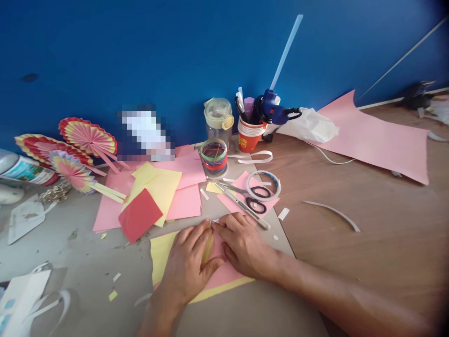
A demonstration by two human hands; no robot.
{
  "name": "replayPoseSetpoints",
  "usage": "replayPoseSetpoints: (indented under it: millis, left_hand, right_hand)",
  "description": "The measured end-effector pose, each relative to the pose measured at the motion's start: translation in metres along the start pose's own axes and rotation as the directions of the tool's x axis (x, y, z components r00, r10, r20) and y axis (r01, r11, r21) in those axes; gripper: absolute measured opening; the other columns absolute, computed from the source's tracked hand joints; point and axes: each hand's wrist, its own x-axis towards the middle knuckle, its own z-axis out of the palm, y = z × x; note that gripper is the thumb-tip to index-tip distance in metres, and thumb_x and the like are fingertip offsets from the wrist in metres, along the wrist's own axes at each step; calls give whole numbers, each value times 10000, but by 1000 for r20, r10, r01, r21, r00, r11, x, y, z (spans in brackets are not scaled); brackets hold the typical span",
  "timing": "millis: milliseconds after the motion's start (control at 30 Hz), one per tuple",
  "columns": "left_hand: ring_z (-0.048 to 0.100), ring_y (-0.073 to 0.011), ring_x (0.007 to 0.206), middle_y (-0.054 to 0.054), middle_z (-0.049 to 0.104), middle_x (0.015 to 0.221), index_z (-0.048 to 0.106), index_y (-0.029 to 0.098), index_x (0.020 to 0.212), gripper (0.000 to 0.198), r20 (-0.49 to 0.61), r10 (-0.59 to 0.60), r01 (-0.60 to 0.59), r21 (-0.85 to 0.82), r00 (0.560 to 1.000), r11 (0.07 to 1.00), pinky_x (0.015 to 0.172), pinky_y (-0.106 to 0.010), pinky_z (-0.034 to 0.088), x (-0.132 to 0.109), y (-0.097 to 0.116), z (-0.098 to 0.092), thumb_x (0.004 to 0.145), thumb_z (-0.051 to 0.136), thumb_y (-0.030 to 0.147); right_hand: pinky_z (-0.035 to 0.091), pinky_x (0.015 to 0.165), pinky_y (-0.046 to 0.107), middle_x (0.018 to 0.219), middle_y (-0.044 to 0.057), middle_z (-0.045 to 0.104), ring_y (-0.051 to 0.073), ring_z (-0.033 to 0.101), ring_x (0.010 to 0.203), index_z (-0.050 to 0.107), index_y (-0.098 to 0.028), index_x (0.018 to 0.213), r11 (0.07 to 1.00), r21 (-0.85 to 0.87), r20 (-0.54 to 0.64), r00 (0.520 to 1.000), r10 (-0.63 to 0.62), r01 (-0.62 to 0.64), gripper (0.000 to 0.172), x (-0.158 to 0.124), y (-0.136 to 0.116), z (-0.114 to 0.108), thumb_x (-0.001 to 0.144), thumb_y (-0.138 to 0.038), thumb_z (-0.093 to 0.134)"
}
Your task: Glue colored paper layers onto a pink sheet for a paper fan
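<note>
Pink paper [229,276] lies over yellow paper [159,250] on the table in front of me. My left hand [187,260] bends over its left part, fingers close together at the top edge and thumb resting on the pink. From the other side my right hand [245,245] has its curled fingers at the same edge, so the fingertips of both hands almost meet. A yellow strip shows between the hands where the paper seems bent up. The top edge under the fingers is mostly hidden.
Behind the hands are scissors [257,205], a cutter knife [245,208] and a tape roll [248,187]. Pink sheets [185,201], a red square [140,215] and pleated paper fans [87,135] lie left. A paper cup [249,135] holds pens and a glue gun [275,107].
</note>
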Motion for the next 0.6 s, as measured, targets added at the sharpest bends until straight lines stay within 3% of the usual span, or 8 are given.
replayPoseSetpoints:
  millis: [133, 267, 400, 600]
  left_hand:
    - [519, -294, 1128, -177, 424, 1436, 536, 129, 1252, 565, 11, -25, 25, 37, 1000, 999, 922, -430, 459, -1, 4, -1, 869, 492, 543]
    - [528, -286, 1131, -216, 262, 1501, 497, 121, 1270, 613, -55, -58, 60, 46, 997, 997, 912, -418, 470, -2, 6, 1, 864, 474, 580]
    - [513, -284, 1162, -232, 295, 1463, 396, 97, 1346, 661, -108, -75, 81, 56, 991, 995, 934, -412, 466, -3, 4, 6, 877, 475, 555]
    - [543, -293, 1100, -213, 350, 1427, 443, 116, 1326, 674, -77, -107, 114, 100, 991, 988, 919, -445, 470, -1, 3, 10, 837, 526, 573]
  right_hand:
    - [352, 800, 399, 1067, 102, 543, 247, 413, 932, 550, -161, 1261, 1000, 4, 2, 1000, 4, -4, 467, 0, 1, 1, 800, -141, 482]
    - [355, 787, 393, 1053, 100, 537, 244, 414, 935, 538, -170, 1280, 1000, 0, 7, 1000, 3, -3, 474, -1, 0, 0, 809, -149, 486]
    - [356, 787, 385, 1042, 95, 532, 238, 413, 923, 534, -181, 1283, 1000, -7, 22, 1000, 7, -6, 482, 0, 0, -1, 804, -142, 492]
    - [347, 792, 389, 1053, 99, 538, 245, 409, 924, 534, -178, 1290, 1000, -11, 22, 1000, 6, -6, 483, 1, -1, -2, 808, -158, 497]
